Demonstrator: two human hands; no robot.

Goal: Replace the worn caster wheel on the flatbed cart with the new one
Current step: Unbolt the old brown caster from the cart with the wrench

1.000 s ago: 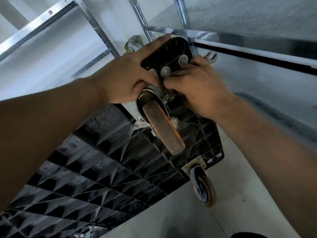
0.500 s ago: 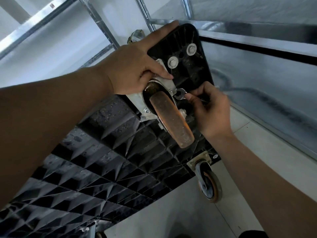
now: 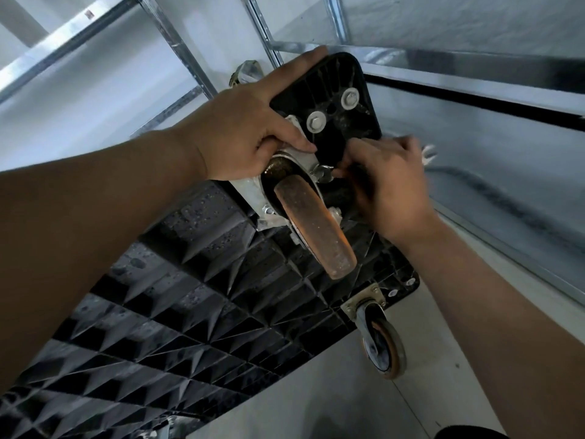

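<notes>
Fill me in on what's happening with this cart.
The flatbed cart is tipped up, underside facing the person. The left hand grips the mounting plate of the worn caster wheel. The right hand pinches a small metal fastener at the plate's edge. Two bolts with washers sit in the cart's corner. The caster isn't off yet.

Looks like a storeroom or warehouse bay. Bare galvanised shelving uprights (image 3: 177, 42) and shelf beams (image 3: 474, 58), pale tiled floor (image 3: 474, 359), plain white wall (image 3: 79, 99).

My left hand (image 3: 250, 128) and right hand (image 3: 387, 182) are bare; both forearms are unsleeved, without gloves or jewellery.
</notes>
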